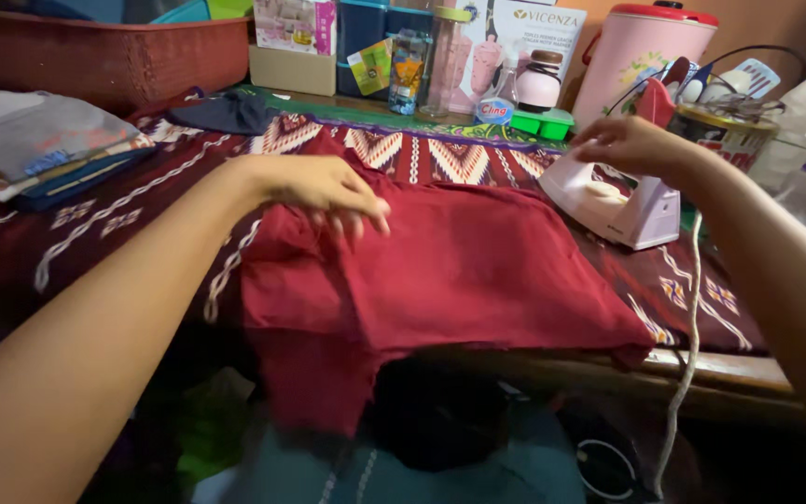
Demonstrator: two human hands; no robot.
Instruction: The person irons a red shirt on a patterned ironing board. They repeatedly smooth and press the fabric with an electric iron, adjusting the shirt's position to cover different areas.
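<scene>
The left hand (324, 191) lies palm down on the dark red garment (440, 271), its fingers (361, 217) spread and loosely extended, blurred at the tips, pressing flat on the cloth and gripping nothing. The right hand (632, 145) rests on top of the pale pink iron (613, 201); its fingers curl over the handle, but the iron's red top and the wrist hide how tightly they close, so the grip cannot be told for sure.

The iron stands on its heel just beside the right edge of the garment, soleplate facing the cloth. Its white cord (687, 355) hangs down from the iron past the table edge and is cut off near the bottom of the view.

The garment is spread over a patterned maroon cover (104, 219), its front part hanging over the near edge; what lies below is dark and hard to make out. Left of the garment, well apart, sits a stack of folded clothes (44, 145). Behind the garment stand bottles and boxes (422, 56), partly cut off by the top edge, and behind the iron a pink jug with a red lid (636, 51). Both forearms run out of frame.
</scene>
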